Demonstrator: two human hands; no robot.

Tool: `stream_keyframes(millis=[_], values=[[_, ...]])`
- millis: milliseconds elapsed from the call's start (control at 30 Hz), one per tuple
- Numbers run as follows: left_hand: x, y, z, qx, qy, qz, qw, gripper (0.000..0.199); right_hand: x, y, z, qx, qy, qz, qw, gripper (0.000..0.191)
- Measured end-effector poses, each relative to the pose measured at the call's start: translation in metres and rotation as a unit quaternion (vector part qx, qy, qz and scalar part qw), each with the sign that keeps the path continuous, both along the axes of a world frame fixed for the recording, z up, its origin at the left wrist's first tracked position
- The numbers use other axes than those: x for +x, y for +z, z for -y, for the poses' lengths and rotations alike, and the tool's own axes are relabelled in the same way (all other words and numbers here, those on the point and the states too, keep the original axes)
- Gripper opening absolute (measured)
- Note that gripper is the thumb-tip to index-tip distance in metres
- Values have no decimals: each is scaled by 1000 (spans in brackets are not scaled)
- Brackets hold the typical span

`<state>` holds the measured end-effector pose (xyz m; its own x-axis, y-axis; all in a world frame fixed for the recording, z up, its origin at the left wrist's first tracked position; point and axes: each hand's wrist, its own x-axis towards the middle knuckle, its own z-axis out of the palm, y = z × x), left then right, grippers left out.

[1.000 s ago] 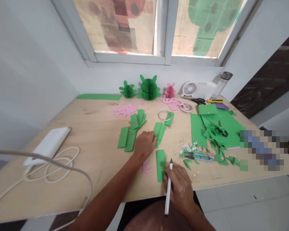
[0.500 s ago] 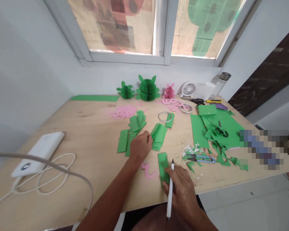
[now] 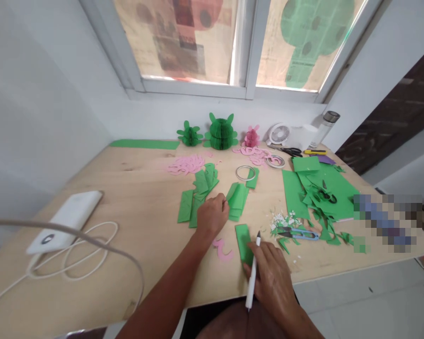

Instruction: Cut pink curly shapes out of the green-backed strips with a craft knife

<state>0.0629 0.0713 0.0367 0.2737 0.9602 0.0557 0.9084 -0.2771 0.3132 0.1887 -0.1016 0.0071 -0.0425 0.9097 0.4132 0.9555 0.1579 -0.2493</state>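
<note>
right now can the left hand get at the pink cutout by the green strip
Probably yes: the left hand rests just beyond the pink cutout, and only bare table lies between; the right hand holds a pen aside.

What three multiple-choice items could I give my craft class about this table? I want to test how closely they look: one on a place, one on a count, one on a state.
1. Where does the pink curl lie?
A. between the two hands, left of the green strip
B. on the window sill
C. on top of the white power bank

2. How many finished paper cactus figures stand at the back of the table?
A. one
B. three
C. six

3. What is the right hand doing?
A. lying flat and empty
B. holding a white pen
C. gripping scissors

Answers: 1 A, the curl sits just left of the strip, near the left hand. 2 B, two green figures and a pink one show. 3 B, its fingers are closed round the pen, tip pointing away.
</note>
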Motion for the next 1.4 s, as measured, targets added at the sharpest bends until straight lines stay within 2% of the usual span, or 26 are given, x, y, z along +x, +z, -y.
stream_keyframes(millis=[300, 733, 1100, 1400], values=[[1, 1, 3, -6, -4, -6, 1000, 19, -7, 3, -3, 17, -12, 54, 998, 32], [1, 5, 6, -4, -14, -6, 1000, 21, -1, -4, -2, 32, 7, 78, 996, 34], [1, 4, 6, -7, -21, 6, 1000, 22, 0, 0, 3, 35, -17, 68, 997, 44], [0, 3, 6, -9, -29, 21, 999, 22, 14, 3, 2, 67, -75, 72, 992, 31]])
